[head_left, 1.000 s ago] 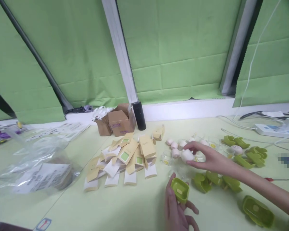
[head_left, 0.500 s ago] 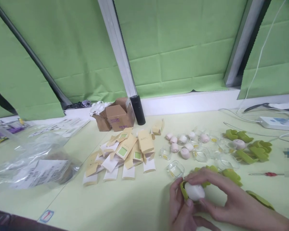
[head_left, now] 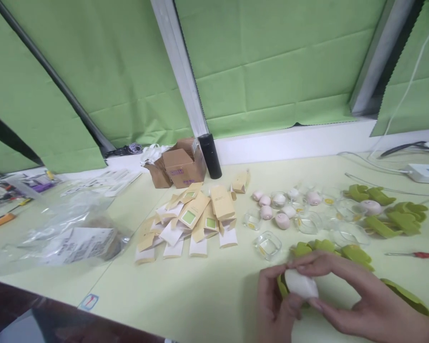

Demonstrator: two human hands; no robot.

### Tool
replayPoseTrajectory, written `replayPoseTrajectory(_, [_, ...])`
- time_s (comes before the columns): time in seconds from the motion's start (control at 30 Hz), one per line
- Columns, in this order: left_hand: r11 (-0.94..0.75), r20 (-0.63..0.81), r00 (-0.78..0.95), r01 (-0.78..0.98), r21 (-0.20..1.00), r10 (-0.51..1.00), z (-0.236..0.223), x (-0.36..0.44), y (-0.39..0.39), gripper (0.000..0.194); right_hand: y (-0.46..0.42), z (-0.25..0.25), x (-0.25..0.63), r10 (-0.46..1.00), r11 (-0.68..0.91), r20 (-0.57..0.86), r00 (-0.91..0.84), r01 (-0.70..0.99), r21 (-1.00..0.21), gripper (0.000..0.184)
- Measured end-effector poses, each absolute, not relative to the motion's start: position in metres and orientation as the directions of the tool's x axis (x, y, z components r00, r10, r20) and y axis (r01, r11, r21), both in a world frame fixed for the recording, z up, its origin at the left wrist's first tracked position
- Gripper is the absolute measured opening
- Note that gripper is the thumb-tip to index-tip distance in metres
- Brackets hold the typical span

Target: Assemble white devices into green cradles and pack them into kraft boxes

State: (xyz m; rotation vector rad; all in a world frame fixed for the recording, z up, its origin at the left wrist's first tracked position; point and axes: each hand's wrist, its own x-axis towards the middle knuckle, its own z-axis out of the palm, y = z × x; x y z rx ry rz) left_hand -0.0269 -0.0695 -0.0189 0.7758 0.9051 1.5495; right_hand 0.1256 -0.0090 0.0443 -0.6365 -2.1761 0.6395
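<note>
My left hand (head_left: 273, 309) is wrapped round a small green case (head_left: 281, 286) near the table's front edge. My right hand (head_left: 357, 300) pinches a white egg-shaped piece (head_left: 300, 284) and presses it onto that green case. Both hands meet over the pale green table (head_left: 207, 295). Just beyond them lie more green cases (head_left: 321, 248), clear plastic lids (head_left: 268, 245) and several loose pinkish-white egg-shaped pieces (head_left: 282, 220).
A pile of tan and white small cartons (head_left: 193, 224) lies mid-table, with brown cardboard boxes (head_left: 180, 166) and a black cylinder (head_left: 210, 156) behind. A clear plastic bag (head_left: 67, 238) sits left. More green cases (head_left: 393, 216), a red-handled screwdriver (head_left: 414, 255) and a power strip (head_left: 425, 174) are right.
My right hand took a white egg-shaped piece from the group and brought it back onto the green case in my left hand. The camera view shifted slightly left and down.
</note>
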Motion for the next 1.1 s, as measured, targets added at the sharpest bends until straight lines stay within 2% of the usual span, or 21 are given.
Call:
replayPoseTrajectory(0.13, [-0.048,-0.020,-0.120,-0.539,0.841,0.993,-0.016,-0.027,-0.067,0.041,-0.010,0.050,0.125,0.667,0.699,0.520,-0.534,0.206,-0.685,0.040])
replayPoseTrajectory(0.3, [-0.106,0.063,-0.096,-0.566,0.818,0.993,-0.021,-0.022,-0.066,0.043,-0.012,0.055,0.123,0.595,0.724,0.484,-0.641,0.167,-0.669,0.046])
replayPoseTrajectory(0.43, [-0.143,0.106,-0.098,-0.562,0.815,0.990,-0.025,-0.019,-0.065,0.040,-0.009,0.058,0.125,0.583,0.698,0.342,-0.737,0.238,-0.675,0.039])
replayPoseTrajectory(0.57, [-0.049,0.029,-0.043,-0.611,0.790,0.999,-0.022,-0.017,-0.066,0.045,-0.006,0.058,0.132,0.611,0.629,0.218,-0.761,0.298,-0.718,0.027])
replayPoseTrajectory(0.73, [0.023,-0.024,0.008,-0.661,0.750,1.000,-0.014,-0.018,-0.067,0.047,-0.008,0.057,0.133,0.594,0.674,0.323,-0.737,0.236,-0.700,0.040])
replayPoseTrajectory(0.93, [0.035,-0.018,0.033,-0.690,0.723,0.999,-0.011,-0.018,-0.068,0.046,-0.005,0.054,0.124,0.471,0.789,0.442,-0.763,0.141,-0.598,0.042])
replayPoseTrajectory(1.0, [0.046,-0.033,0.032,-0.694,0.719,0.999,-0.009,-0.018,-0.069,0.048,-0.004,0.054,0.123,0.477,0.790,0.446,-0.758,0.146,-0.596,0.042])
replayPoseTrajectory(1.1, [0.081,-0.044,0.070,-0.711,0.698,0.997,-0.006,-0.021,-0.071,0.047,-0.004,0.056,0.123,0.480,0.765,0.368,-0.797,0.175,-0.619,0.041])
